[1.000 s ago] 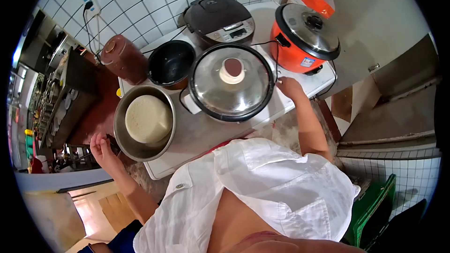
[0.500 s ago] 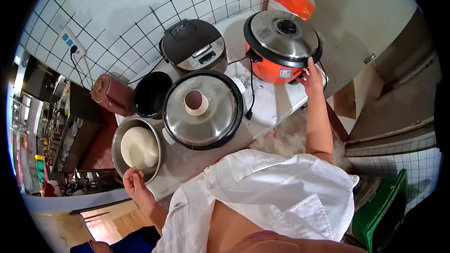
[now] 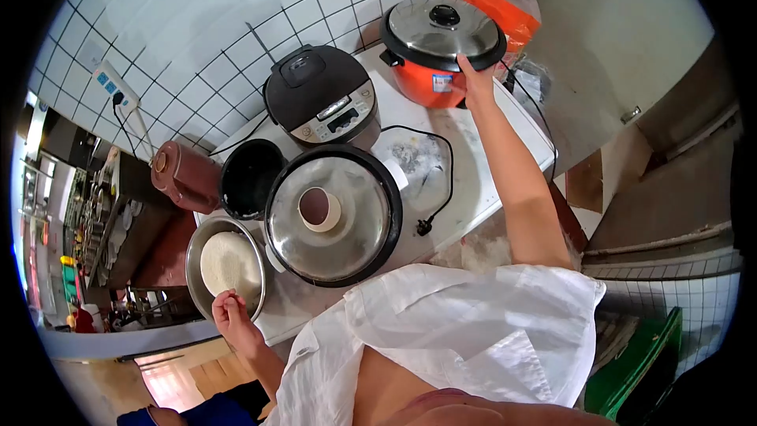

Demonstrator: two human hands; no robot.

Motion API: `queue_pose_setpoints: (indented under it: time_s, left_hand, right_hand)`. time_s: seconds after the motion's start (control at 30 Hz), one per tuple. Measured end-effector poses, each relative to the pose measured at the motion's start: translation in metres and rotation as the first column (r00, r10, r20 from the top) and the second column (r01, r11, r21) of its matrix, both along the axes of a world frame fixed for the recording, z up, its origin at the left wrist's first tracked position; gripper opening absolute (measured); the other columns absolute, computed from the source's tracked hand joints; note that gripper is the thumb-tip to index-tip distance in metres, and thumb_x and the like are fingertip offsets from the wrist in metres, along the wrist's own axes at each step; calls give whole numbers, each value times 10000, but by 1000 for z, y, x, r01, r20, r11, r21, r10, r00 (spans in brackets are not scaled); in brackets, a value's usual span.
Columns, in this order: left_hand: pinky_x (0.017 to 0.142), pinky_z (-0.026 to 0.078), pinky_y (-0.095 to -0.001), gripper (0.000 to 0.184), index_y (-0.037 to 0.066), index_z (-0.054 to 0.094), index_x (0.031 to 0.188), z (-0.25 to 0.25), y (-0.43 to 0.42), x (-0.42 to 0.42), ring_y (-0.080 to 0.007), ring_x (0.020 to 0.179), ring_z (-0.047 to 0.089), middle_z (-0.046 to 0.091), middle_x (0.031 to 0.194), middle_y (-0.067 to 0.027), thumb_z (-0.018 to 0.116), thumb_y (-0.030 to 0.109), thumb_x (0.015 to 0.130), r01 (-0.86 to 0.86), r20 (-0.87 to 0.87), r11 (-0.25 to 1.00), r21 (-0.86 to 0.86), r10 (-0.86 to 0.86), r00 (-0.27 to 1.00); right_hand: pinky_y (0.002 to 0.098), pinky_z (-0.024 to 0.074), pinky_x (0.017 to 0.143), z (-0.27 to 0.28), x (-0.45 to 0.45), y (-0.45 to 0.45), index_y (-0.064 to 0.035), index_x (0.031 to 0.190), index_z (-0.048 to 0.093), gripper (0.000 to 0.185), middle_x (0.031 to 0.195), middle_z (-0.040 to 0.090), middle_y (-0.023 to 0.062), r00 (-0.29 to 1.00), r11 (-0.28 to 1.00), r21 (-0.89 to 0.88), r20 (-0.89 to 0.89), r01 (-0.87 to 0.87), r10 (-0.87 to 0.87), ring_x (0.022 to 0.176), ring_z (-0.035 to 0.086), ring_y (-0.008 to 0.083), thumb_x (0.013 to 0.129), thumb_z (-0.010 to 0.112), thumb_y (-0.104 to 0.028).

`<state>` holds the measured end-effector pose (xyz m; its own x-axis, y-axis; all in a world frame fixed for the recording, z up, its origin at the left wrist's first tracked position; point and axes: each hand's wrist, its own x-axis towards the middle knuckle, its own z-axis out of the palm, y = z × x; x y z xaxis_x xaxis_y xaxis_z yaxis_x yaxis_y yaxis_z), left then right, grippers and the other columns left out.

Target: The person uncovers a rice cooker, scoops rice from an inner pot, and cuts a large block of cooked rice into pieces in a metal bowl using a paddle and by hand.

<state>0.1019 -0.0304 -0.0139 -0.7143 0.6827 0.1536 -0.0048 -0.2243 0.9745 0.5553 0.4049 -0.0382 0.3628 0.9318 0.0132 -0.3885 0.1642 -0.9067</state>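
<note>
At the back right of the table, my right hand (image 3: pixel 479 88) grips the orange rice cooker (image 3: pixel 426 85) by its side, thumb on the rim of its metal lid (image 3: pixel 444 25). The fingers below are partly hidden. My left hand (image 3: pixel 236 323) is over the near edge of a metal bowl (image 3: pixel 192 272) at the left. Its fingertips are pinched together, and I cannot see whether anything is between them. In that bowl lies a pale, grainy heap like rice (image 3: pixel 229 264). Right of it stands a large pot with a metal lid (image 3: pixel 351 217).
A dark rice cooker (image 3: pixel 319 91) stands by the tiled wall, near a black inner pot (image 3: pixel 251 181) and a brown jug (image 3: pixel 185 176). A black cord with a plug (image 3: pixel 424 226) lies on the white table (image 3: pixel 481 166). An orange bag (image 3: pixel 505 12) is behind.
My right hand has shifted the orange rice cooker back and leftward, toward the wall. More of the black cord shows. My left hand stays by the bowl; the view has tilted slightly.
</note>
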Motion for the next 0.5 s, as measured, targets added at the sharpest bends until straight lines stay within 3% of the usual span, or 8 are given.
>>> queue_pose_setpoints:
  time_s: [0.13, 0.23, 0.3, 0.37, 0.43, 0.47, 0.5]
  left_hand:
    - [721, 444, -221, 95, 24, 552, 991, -4, -9, 14, -118, 763, 504, 566, 945, -64, 535, 75, 914, -51, 25, 997, -50, 53, 998]
    - [727, 452, -219, 94, 30, 553, 995, -4, -13, 21, -111, 776, 510, 567, 942, -54, 531, 74, 916, -78, 17, 994, -74, 80, 997]
    - [731, 457, -219, 97, 31, 555, 1002, -5, -14, 23, -100, 792, 513, 568, 957, -50, 520, 61, 917, -97, 15, 992, -80, 98, 995]
    - [732, 458, -219, 98, 31, 556, 1003, -5, -13, 23, -98, 794, 510, 565, 965, -48, 516, 54, 917, -149, 18, 985, -92, 151, 988]
    - [738, 455, -228, 105, 34, 557, 1009, -1, -10, 30, -103, 796, 504, 559, 974, -47, 517, 39, 912, -195, 34, 974, -115, 200, 979]
    - [744, 449, -233, 120, 33, 552, 1023, -8, -11, 26, -114, 791, 502, 558, 969, -52, 517, 32, 908, -127, 8, 989, -74, 128, 992]
    - [745, 447, -237, 126, 29, 548, 1028, -11, -9, 27, -118, 784, 501, 559, 969, -54, 514, 27, 907, -116, 19, 988, -105, 118, 993]
  right_hand:
    - [588, 493, 739, 8, -23, 53, -191, 1317, 271, 737, 1330, 375, 81, 1000, 1000, -12, 12, -3, 4, 1205, 397, 337, 753, 744, -196]
    - [585, 474, 738, 3, -37, 90, -169, 1279, 324, 657, 1322, 370, 93, 998, 986, -159, 59, 48, -39, 1157, 422, 343, 766, 731, -213]
    - [566, 475, 715, -18, -47, 121, -154, 1247, 350, 597, 1292, 386, 98, 997, 987, -158, 62, -30, 40, 1111, 438, 334, 781, 715, -234]
    - [482, 481, 686, -32, -56, 127, -112, 1174, 406, 475, 1164, 472, 96, 997, 969, -240, 39, -61, 72, 966, 494, 282, 807, 677, -248]
    - [381, 456, 797, -35, -65, 121, -33, 1190, 438, 483, 1176, 508, 111, 997, 984, -164, 11, -68, 71, 1019, 510, 254, 788, 672, -165]
    - [331, 444, 853, -42, -70, 115, 6, 1197, 454, 489, 1182, 525, 118, 997, 988, -136, 2, -76, 77, 1046, 518, 239, 778, 670, -123]
    - [320, 441, 834, -49, -72, 110, 7, 1160, 487, 408, 1155, 540, 111, 991, 991, 10, 4, -134, 134, 1009, 529, 216, 793, 631, -99]
